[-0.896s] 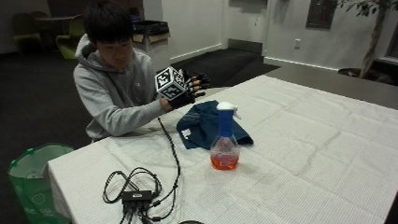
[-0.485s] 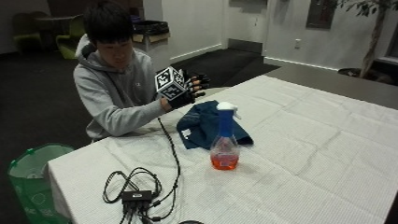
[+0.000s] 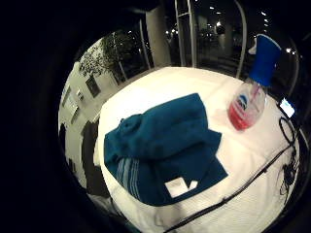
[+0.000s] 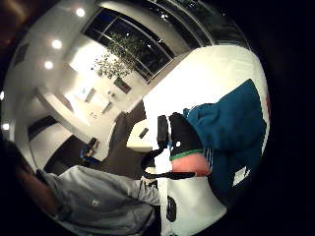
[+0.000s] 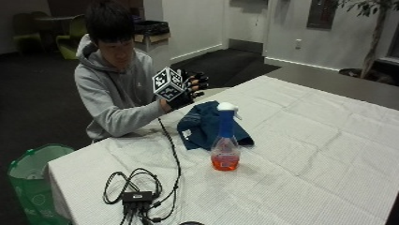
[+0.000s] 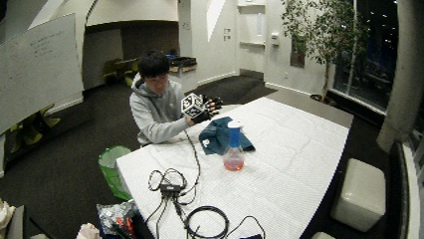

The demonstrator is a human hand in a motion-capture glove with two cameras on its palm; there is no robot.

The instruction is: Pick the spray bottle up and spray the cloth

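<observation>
The clear plastic spray bottle [image 5: 225, 140] with blue trigger head and orange-red liquid stands upright on the white tablecloth [image 5: 312, 154], just beside the crumpled dark blue cloth [image 5: 203, 124]. The black-gloved right hand [image 5: 187, 89] is raised above the cloth's far side, fingers spread, holding nothing, well apart from the bottle.

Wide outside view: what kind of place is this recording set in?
Probably an office lounge or meeting area at night: a whiteboard on the wall, a tall potted tree by dark windows, and a long table with a white cloth.
</observation>
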